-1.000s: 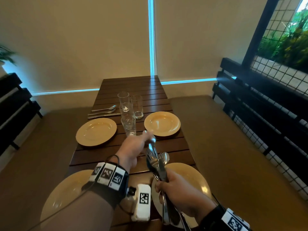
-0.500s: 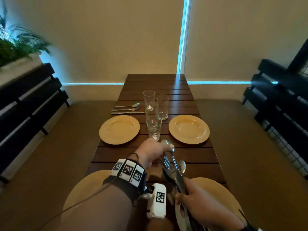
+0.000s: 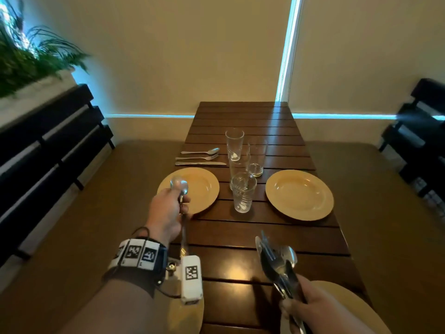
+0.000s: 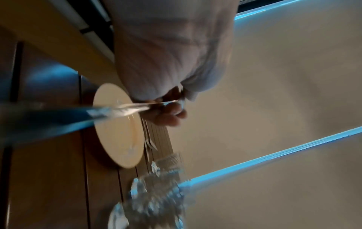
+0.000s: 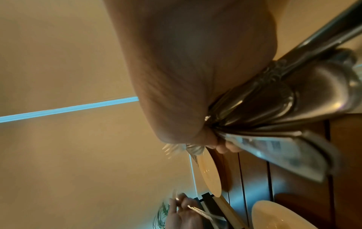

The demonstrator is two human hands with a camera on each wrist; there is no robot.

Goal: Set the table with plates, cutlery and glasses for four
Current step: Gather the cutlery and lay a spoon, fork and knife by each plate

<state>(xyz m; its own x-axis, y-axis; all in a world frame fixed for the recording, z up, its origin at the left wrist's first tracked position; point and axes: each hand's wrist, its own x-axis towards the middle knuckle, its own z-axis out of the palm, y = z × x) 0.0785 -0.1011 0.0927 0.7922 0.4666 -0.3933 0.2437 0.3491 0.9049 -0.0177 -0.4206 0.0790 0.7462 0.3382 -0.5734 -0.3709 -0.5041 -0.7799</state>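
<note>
Left hand (image 3: 166, 210) has its fingers curled round a single spoon (image 3: 179, 186), held above the near edge of the far-left plate (image 3: 202, 186); the spoon's bowl points away from the person and its handle runs back past the wrist. In the left wrist view the same hand (image 4: 168, 111) shows fingers wrapped about the handle, blurred. Right hand (image 3: 310, 307) grips a bundle of cutlery (image 3: 277, 259) by the handles, fanned upward over the near right of the surface (image 3: 240, 227); forks and at least one spoon are distinguishable, exact count unclear. The right wrist view shows the handles (image 5: 274, 108) bunched in the fist. Four yellow plates on the dark slatted surface: far-left, far-right plate (image 3: 299, 195), and two near ones partly hidden, the near-left plate (image 3: 190, 317) under the left wrist camera and the near-right plate (image 3: 346, 300) behind the right hand. One set of knife, fork and spoon (image 3: 199, 157) lies beyond the far-left plate. Glasses (image 3: 243, 174) stand clustered mid-surface between the two far plates. A plant (image 3: 26, 61) sits at upper left.
</note>
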